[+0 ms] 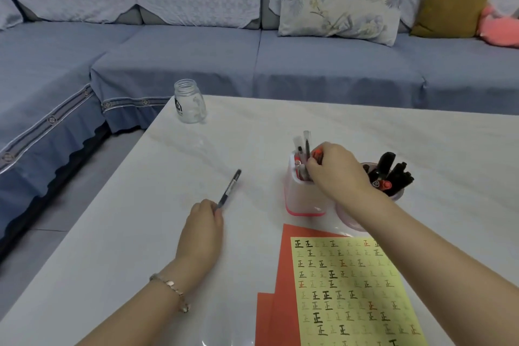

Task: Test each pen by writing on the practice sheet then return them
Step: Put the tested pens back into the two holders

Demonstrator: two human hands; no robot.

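Head view, left grip (203, 220): pinches black pen (230, 187), left of pink holder (303, 201).
Right grip (334, 171): curled round red pen (317, 153) in pink holder.

Glossy marble-look table (280, 121), clear glass jar (190, 102).

Black pen (230, 187) slants beside pink holder (302, 199); red pen (317, 153) in it; practice sheet (351, 289) flat.

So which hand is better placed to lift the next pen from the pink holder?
Right. The right hand is at the pink holder, gripping a red-capped pen. The left hand is apart, holding a black pen.
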